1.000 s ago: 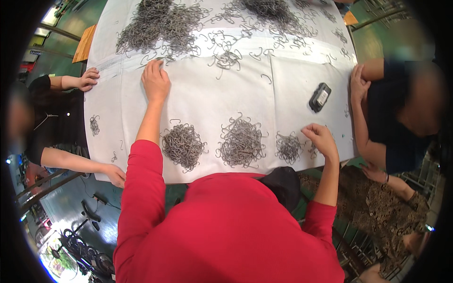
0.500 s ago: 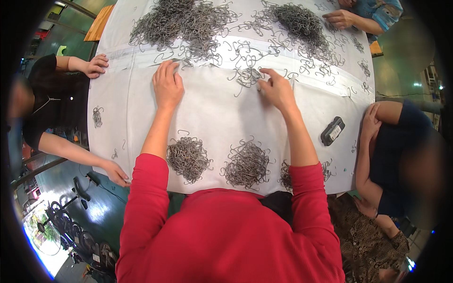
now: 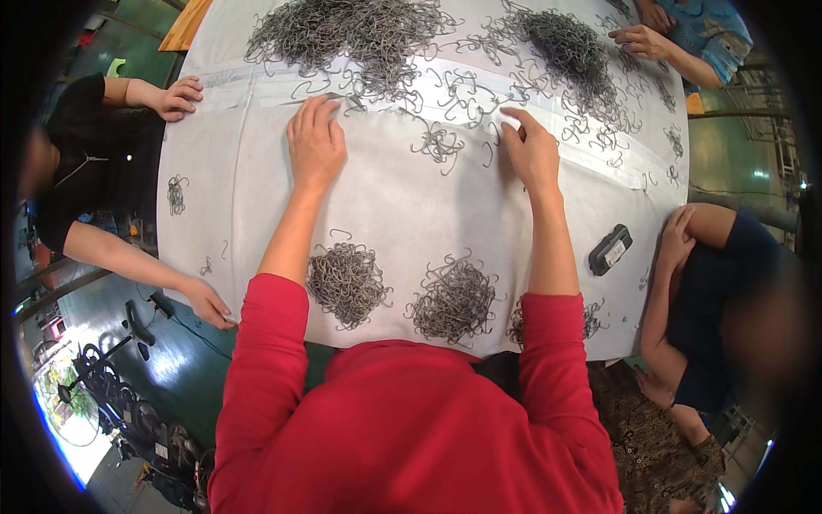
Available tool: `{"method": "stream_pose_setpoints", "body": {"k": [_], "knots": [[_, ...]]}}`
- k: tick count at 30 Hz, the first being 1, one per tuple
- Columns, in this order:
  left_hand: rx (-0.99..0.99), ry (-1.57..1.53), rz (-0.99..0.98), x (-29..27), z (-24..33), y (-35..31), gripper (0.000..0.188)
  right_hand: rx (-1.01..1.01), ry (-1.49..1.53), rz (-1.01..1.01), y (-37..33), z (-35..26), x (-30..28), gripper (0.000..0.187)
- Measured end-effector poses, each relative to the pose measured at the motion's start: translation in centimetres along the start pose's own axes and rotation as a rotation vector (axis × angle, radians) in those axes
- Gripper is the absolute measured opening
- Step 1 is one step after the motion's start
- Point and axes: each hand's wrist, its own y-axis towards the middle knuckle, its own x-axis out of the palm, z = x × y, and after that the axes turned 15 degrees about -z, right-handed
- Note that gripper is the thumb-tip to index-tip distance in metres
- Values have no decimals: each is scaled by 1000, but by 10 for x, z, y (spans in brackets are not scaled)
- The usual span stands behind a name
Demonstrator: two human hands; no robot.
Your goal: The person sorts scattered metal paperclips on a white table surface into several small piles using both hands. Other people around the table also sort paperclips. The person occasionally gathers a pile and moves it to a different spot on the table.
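My left hand (image 3: 315,147) rests on the white-covered table (image 3: 402,193), fingers stretched out beside the near edge of a large heap of S-shaped wire hooks (image 3: 347,34). It holds nothing that I can see. My right hand (image 3: 534,154) is over the sheet with thumb and forefinger apart, close to a few loose hooks (image 3: 490,152). Left of it lies a small cluster of hooks (image 3: 440,144). Two rounded piles, a left pile (image 3: 348,284) and a middle pile (image 3: 454,301), sit near my body. A third pile (image 3: 592,320) is partly hidden behind my right arm.
A second large heap (image 3: 569,56) lies at the far right, with hooks scattered around it. A small black case (image 3: 610,249) is on the right. Co-workers' hands rest at the left edge (image 3: 179,98), the right edge (image 3: 675,236) and the far right corner (image 3: 640,41).
My right hand has moved right, away from the small hook cluster, which now lies apart from my fingers. My left hand keeps its place by the heap. The view has shifted slightly.
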Motion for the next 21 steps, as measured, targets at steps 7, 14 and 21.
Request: {"method": "stream_pose_setpoints", "body": {"k": [7, 14, 21], "knots": [[-2, 24, 1, 1, 0, 0, 26, -38, -33, -66, 12, 9, -1, 38], [0, 22, -13, 1, -2, -2, 26, -52, 18, -123, 18, 8, -7, 32], [4, 31, -14, 1, -1, 2, 27, 115, -49, 187, 41, 35, -23, 32]]}}
